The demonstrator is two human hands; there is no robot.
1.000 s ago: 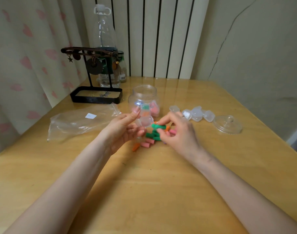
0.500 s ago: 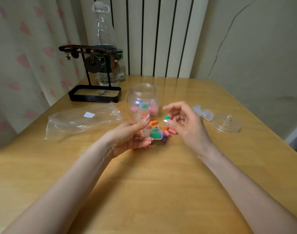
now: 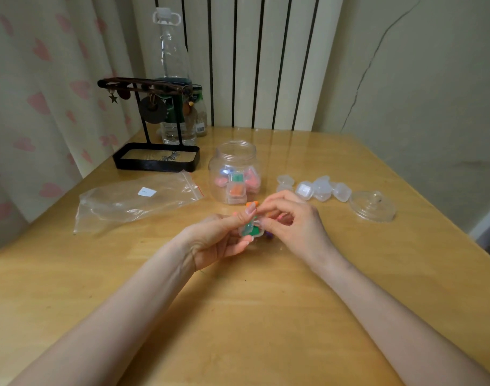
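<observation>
Fingers of the right hand (image 3: 296, 221), spread and apart half a second ago, now pinch the clear box (image 3: 250, 228) of green pieces (image 3: 256, 232) that the left hand (image 3: 218, 240) grips just above the desk (image 3: 238, 316), likely snapping its lid shut.

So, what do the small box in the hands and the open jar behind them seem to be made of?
The small box: probably thin clear plastic, slightly cloudy; the green pieces inside show through. The jar: clear, glossy, likely plastic, though glass is possible; the coloured boxes inside are visible through its wall.
</observation>
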